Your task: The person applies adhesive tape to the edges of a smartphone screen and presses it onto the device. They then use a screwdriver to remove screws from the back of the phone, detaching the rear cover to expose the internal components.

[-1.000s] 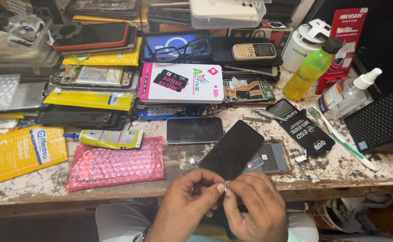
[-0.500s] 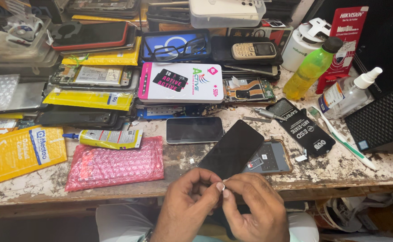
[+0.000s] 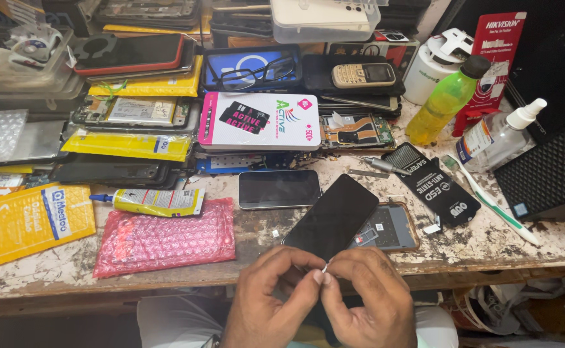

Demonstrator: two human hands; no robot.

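Bottom centre, at the front edge of the worn, chipped white workbench [image 3: 488, 248]: left hand [image 3: 269, 303] and right hand [image 3: 366, 303] meet fingertip to fingertip, pinching a tiny pale bit [image 3: 324, 269] between them, too small to identify. Just above them the black glossy phone screen [image 3: 332, 216] lies tilted over a grey phone frame [image 3: 392, 229]. Pink bubble-wrap pouch [image 3: 163, 237] sits left. Bare bench shows only along the front edge and lower right.

A glossy black glass phone [image 3: 331, 216] lies on the rough, paint-chipped wooden bench [image 3: 476, 241] beside pink plastic bubble wrap [image 3: 165, 236].
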